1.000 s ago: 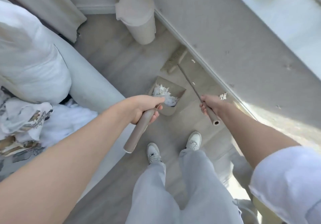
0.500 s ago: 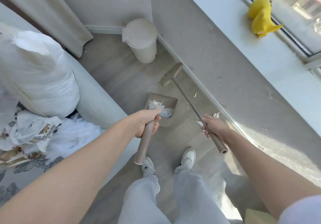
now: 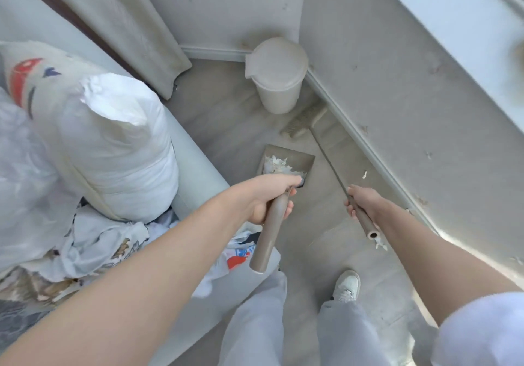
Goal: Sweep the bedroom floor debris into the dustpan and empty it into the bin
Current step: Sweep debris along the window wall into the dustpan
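My left hand (image 3: 268,198) grips the long beige handle of the dustpan (image 3: 300,159). The pan hangs ahead of me with white paper scraps (image 3: 279,165) piled in it. My right hand (image 3: 364,202) grips the broom handle (image 3: 329,158) near its top end. The broom head (image 3: 302,123) is on the floor just in front of the beige lidded bin (image 3: 279,73), which stands in the corner with its lid down. A few white scraps lie on the floor by the skirting (image 3: 364,174) and near my right wrist (image 3: 380,243).
A bed (image 3: 195,172) with a white pillow (image 3: 119,144) and crumpled bedding fills the left side. A curtain (image 3: 124,25) hangs behind it. The wall under the window sill (image 3: 425,82) runs along the right. My feet stand on the grey floor (image 3: 226,116) between them.
I have stepped toward the corner, so the bin looks nearer. The dustpan and broom moved forward with my hands; the broom head now sits close to the bin's base.
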`<state>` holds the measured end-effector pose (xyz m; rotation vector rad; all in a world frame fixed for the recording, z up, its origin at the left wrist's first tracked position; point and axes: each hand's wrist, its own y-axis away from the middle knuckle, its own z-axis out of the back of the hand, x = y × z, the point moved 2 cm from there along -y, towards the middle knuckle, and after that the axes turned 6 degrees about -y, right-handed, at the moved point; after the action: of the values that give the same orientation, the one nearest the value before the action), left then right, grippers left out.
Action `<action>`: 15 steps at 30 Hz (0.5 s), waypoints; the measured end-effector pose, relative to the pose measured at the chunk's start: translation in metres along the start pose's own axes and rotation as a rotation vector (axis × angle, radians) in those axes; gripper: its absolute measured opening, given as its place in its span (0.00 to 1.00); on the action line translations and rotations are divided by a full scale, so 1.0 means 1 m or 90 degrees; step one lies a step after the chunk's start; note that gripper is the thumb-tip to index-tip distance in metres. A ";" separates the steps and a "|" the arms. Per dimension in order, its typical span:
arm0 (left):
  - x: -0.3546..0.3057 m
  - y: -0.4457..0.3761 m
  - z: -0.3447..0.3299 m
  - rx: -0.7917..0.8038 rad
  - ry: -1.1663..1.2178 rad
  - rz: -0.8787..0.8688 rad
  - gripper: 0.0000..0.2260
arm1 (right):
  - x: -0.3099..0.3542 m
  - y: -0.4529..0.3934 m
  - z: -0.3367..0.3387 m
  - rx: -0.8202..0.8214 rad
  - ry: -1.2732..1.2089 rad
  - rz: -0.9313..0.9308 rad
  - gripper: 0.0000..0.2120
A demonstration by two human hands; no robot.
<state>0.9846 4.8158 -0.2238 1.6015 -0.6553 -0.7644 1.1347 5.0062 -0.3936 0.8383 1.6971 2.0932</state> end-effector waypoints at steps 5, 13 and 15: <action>-0.016 0.008 0.008 0.011 -0.030 0.011 0.11 | -0.107 0.059 0.060 -0.032 -0.070 -0.061 0.10; -0.007 0.038 0.008 0.036 -0.137 0.061 0.14 | -0.177 0.148 0.120 -0.128 -0.088 -0.080 0.18; -0.003 0.041 0.009 0.030 -0.131 0.059 0.16 | -0.184 0.166 0.128 -0.131 -0.097 -0.073 0.17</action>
<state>0.9752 4.8059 -0.1838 1.5361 -0.8957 -0.8578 1.3765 4.9581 -0.2625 0.7950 1.3916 2.0291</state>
